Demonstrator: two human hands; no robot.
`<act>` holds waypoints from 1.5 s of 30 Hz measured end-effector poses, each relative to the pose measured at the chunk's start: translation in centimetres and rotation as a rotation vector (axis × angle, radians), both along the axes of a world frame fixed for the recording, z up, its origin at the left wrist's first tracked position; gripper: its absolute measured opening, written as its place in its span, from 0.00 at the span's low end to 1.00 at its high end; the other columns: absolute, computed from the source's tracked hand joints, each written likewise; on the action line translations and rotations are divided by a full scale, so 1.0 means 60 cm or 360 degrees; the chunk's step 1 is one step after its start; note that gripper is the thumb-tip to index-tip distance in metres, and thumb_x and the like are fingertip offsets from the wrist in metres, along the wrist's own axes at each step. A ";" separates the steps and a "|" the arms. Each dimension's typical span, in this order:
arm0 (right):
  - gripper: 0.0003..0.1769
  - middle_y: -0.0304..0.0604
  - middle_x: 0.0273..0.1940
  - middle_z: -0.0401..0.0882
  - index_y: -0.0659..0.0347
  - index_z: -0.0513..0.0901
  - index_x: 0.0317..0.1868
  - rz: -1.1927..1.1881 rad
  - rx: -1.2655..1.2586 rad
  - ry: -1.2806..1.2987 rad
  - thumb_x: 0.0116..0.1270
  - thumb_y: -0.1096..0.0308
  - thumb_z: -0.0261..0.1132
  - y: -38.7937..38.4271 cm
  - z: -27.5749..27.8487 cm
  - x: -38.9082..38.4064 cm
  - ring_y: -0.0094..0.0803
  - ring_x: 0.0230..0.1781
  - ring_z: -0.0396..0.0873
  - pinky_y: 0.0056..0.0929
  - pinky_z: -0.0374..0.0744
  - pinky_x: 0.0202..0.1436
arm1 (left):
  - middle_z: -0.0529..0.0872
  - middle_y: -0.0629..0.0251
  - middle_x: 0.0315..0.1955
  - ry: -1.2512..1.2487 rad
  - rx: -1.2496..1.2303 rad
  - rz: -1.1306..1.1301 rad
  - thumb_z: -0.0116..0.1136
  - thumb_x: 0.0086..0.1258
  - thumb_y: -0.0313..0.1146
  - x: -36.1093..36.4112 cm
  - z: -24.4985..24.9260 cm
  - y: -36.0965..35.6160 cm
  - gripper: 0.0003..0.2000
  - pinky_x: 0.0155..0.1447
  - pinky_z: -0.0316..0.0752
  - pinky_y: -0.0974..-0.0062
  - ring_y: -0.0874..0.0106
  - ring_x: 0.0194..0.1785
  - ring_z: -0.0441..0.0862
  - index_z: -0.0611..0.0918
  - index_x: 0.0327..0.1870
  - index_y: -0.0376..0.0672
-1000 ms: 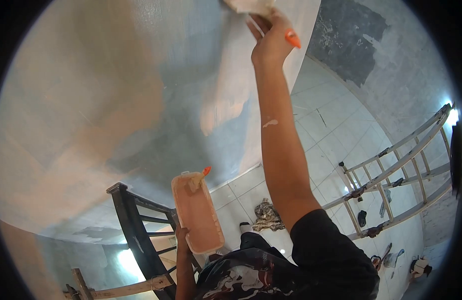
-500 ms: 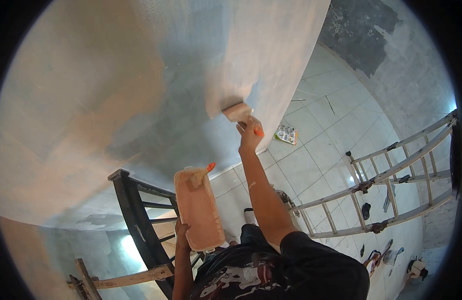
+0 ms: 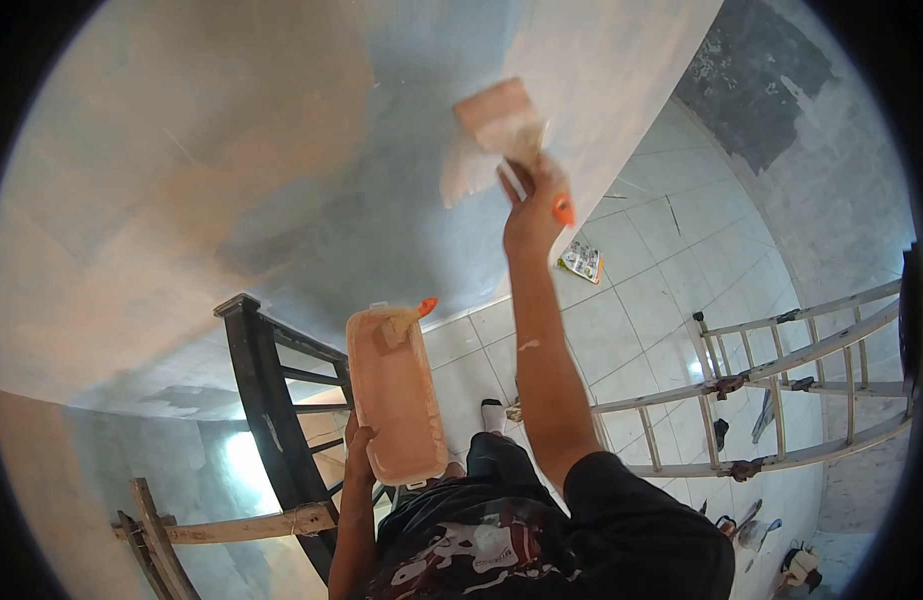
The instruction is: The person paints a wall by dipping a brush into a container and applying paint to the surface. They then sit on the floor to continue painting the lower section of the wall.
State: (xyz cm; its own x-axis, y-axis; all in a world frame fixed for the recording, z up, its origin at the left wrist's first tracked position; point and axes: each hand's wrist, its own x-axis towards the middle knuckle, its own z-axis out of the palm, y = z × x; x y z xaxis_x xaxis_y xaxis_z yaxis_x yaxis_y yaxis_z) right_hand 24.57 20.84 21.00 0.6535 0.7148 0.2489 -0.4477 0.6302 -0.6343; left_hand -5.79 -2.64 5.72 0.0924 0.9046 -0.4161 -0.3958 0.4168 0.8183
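The right hand (image 3: pixel 534 208) is closed round the orange-tipped handle of the paint roller (image 3: pixel 498 118), whose sleeve lies against the wall (image 3: pixel 231 170) at 12 o'clock. The left hand (image 3: pixel 359 455), at 7 o'clock, grips the paint tray (image 3: pixel 396 400) by its lower end. What looks like a small brush (image 3: pixel 401 322) rests at the tray's top.

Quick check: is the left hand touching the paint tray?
Touching. The head view shows the left hand gripping the lower end of the paint tray, fingers wrapped around its edge, with no gap.
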 end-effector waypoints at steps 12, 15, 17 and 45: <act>0.13 0.46 0.44 0.79 0.68 0.78 0.48 -0.0099 -0.0615 0.0304 0.68 0.68 0.61 -0.010 -0.215 -0.086 0.32 0.44 0.80 0.32 0.84 0.50 | 0.77 0.52 0.52 0.0075 -0.0012 0.0041 0.53 0.49 0.38 -0.026 0.012 -0.019 0.36 0.57 0.75 0.64 0.60 0.53 0.78 0.67 0.64 0.32; 0.12 0.45 0.44 0.78 0.70 0.78 0.46 -0.0135 -0.0338 0.0210 0.66 0.70 0.64 0.029 -0.074 -0.104 0.30 0.44 0.79 0.31 0.84 0.49 | 0.77 0.52 0.53 0.0065 -0.0005 0.0076 0.52 0.51 0.37 -0.033 -0.003 -0.019 0.35 0.58 0.75 0.65 0.61 0.54 0.78 0.67 0.65 0.32; 0.13 0.47 0.46 0.78 0.70 0.77 0.47 -0.0146 -0.0138 0.0122 0.67 0.69 0.62 0.019 0.046 -0.110 0.32 0.45 0.80 0.32 0.84 0.50 | 0.76 0.52 0.53 0.0017 -0.0002 0.0081 0.51 0.51 0.36 -0.028 0.013 -0.017 0.35 0.58 0.75 0.65 0.61 0.54 0.78 0.67 0.65 0.32; 0.21 0.52 0.50 0.77 0.68 0.70 0.56 -0.0084 -0.0153 -0.0042 0.71 0.61 0.58 -0.052 0.035 -0.033 0.43 0.51 0.80 0.43 0.83 0.53 | 0.77 0.53 0.52 -0.0032 -0.0004 0.0007 0.52 0.52 0.36 -0.017 -0.007 -0.006 0.33 0.56 0.75 0.65 0.60 0.53 0.78 0.68 0.64 0.33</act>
State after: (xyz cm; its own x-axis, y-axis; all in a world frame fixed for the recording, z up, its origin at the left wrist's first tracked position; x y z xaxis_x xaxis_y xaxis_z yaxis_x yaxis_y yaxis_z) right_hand 22.57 17.74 23.07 0.6851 0.7010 0.1982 -0.3980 0.5881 -0.7041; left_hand -6.83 -3.02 5.31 0.0966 0.9041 -0.4162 -0.4143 0.4167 0.8092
